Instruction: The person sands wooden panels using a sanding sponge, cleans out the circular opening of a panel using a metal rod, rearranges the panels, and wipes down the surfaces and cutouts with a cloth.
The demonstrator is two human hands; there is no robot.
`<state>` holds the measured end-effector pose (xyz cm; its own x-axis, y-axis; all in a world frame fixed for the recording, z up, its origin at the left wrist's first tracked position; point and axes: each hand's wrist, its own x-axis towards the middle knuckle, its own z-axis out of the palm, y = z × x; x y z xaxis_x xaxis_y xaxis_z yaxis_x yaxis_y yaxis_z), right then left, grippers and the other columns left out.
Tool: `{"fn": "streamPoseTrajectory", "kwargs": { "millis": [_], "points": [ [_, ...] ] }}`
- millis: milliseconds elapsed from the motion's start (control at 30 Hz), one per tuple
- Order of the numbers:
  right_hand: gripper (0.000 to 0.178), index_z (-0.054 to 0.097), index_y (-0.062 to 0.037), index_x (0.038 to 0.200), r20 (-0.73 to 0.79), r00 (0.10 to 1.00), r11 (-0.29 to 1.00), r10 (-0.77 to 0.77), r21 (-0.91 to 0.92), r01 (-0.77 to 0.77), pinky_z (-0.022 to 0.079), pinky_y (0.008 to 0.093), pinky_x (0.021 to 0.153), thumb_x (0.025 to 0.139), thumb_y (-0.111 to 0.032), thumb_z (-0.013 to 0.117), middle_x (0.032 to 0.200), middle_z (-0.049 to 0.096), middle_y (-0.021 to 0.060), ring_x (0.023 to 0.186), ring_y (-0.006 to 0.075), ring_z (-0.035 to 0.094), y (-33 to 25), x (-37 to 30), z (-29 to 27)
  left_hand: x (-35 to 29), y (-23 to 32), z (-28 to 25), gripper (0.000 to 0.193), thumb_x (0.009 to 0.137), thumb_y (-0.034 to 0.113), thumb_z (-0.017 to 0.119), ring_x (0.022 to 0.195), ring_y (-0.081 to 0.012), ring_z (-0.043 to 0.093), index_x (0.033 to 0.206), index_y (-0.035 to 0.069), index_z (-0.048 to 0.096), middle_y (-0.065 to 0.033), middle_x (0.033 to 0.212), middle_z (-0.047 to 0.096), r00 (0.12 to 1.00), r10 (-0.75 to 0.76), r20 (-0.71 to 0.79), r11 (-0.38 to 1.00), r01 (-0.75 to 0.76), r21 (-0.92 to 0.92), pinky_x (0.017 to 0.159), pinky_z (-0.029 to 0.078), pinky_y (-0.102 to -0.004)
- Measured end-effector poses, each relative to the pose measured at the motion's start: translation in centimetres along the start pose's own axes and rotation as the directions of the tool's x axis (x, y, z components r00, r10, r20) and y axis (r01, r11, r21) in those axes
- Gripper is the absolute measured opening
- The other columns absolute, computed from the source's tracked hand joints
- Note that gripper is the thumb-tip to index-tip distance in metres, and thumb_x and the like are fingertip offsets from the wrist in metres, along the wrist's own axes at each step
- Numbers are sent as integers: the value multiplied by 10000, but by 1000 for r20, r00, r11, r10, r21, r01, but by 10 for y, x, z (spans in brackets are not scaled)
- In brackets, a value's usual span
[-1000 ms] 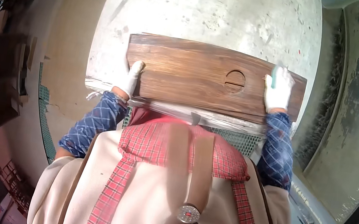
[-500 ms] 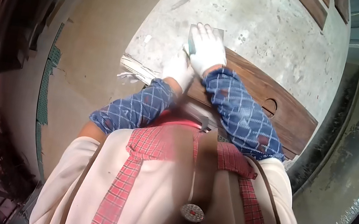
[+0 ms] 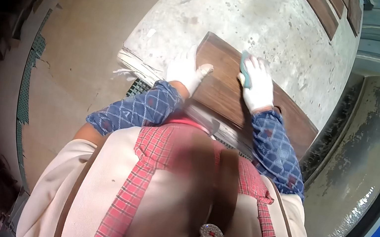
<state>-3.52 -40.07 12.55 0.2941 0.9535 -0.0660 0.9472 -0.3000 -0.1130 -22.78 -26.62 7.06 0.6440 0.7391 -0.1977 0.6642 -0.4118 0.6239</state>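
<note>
A long brown wooden board (image 3: 224, 66) lies aslant on the pale, stained worktop. My left hand (image 3: 185, 70), in a white glove, holds its left end, with the thumb over the top face and the fingers along the end edge. Also gloved in white, my right hand (image 3: 258, 85) presses a flat blue-green pad (image 3: 246, 70) to the board near its far long edge. Thumb and fingers close around the pad, whose underside is hidden. Blue checked sleeves cover both forearms. Part of the board's right half lies behind the right forearm.
More brown boards (image 3: 319, 9) lie at the worktop's far right. A frayed, layered edge (image 3: 138, 65) shows at the worktop's left corner. To the right is a wet-looking grey surface (image 3: 356, 146) with a dark strip beside it. Brown floor (image 3: 81, 50) extends on the left.
My right hand has moved right with the pad, away from the board's left end, uncovering it. The left hand has shifted slightly up and left, its thumb now over the board.
</note>
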Motion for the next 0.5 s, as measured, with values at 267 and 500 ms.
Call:
{"fn": "streamPoseTrajectory", "kwargs": {
  "millis": [267,500],
  "points": [
    [502,565,-14,1294,-194,977,990,-90,89,109,347,506,1127,871,-251,694,1380,559,203,1308,385,491,-12,1,16,7,5,0,878,877,658,584,1116,-451,572,1394,-37,440,-309,1181,608,996,58,-68,998,-58,1,968,453,-495],
    [510,564,-19,1324,-39,999,999,-13,31,14,319,531,1151,890,-264,670,1406,546,215,1332,380,484,-11,-16,11,4,1,9,870,866,674,583,1035,-440,589,1368,-27,465,-282,1075,635,982,115,-153,993,-110,35,914,462,-505]
  ]
}}
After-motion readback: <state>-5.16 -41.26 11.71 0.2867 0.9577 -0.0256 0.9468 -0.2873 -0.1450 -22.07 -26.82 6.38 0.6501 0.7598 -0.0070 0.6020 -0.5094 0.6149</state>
